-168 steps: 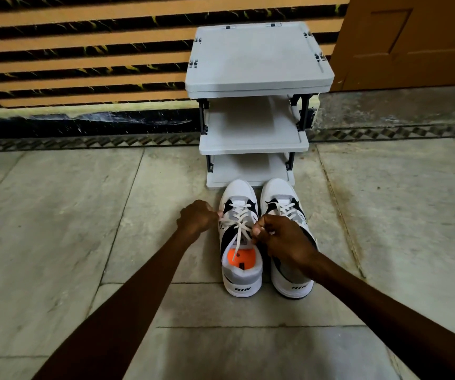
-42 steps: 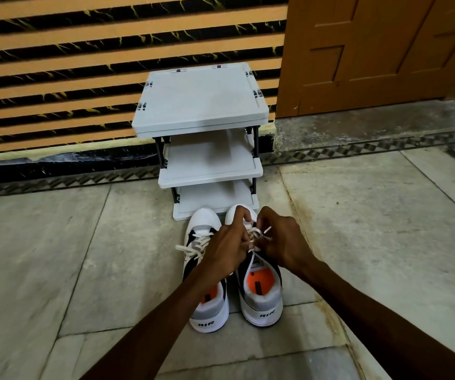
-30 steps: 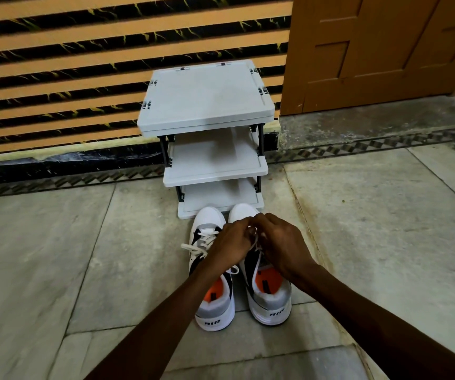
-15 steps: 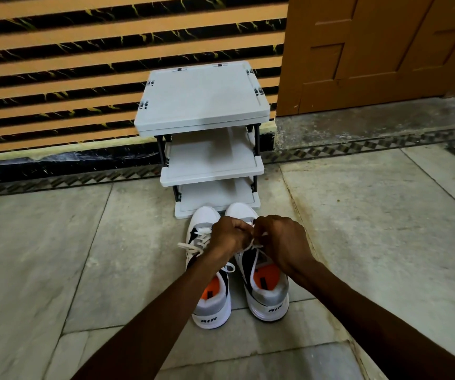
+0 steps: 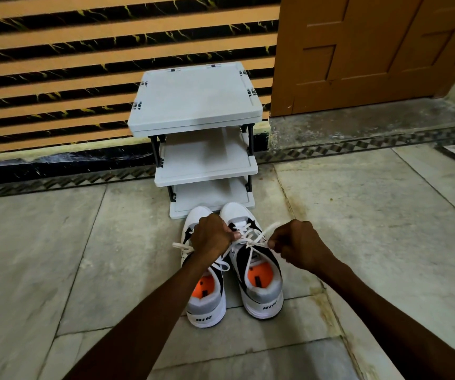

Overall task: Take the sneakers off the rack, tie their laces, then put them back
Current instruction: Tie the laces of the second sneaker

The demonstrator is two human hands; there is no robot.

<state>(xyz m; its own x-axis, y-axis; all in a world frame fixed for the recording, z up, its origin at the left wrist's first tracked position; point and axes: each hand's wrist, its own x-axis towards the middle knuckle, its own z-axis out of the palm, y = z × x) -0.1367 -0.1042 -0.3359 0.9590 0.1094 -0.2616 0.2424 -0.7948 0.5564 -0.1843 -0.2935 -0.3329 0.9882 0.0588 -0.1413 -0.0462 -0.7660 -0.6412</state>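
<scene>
Two white, black and grey sneakers with orange insoles stand side by side on the floor, toes toward a grey three-shelf rack. The left sneaker has a tied bow trailing to its left. Over the right sneaker my left hand and my right hand each pinch a loop of its white laces and hold them stretched apart. My left forearm hides most of the left sneaker's upper. All three rack shelves hold nothing.
The rack stands against an orange-and-black striped wall. A brown wooden door with a raised grey threshold lies to the right. Grey stone floor tiles spread on both sides of the sneakers.
My hands were working close together over the right sneaker's laces; now they have pulled apart sideways, drawing the lace loops taut. Earlier still they were on the left sneaker's laces.
</scene>
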